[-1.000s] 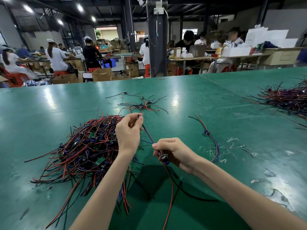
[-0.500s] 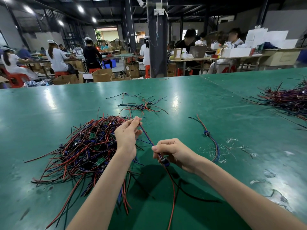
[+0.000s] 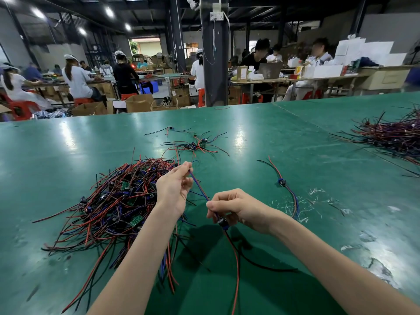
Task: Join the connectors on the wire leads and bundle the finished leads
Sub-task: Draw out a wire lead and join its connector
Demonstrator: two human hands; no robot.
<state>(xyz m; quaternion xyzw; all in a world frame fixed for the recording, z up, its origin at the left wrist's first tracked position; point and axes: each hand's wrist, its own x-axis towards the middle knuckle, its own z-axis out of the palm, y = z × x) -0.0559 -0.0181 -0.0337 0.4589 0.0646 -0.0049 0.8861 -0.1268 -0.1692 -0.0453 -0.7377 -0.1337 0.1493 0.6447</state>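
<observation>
Green table fills the near field; workers sit at benches in the far background. Left hand is raised near the table centre, thumb and fingertips pinching the far end of a blue-and-red lead. Right hand, nearer and just to the right, is curled round the same lead just above its black connector. The hands are apart, with the lead stretched between them. Red and black wires trail from the connector toward the near edge. A large pile of leads lies left of the hands. One single lead lies to the right. A small cluster lies farther back, and a second pile lies at far right.
</observation>
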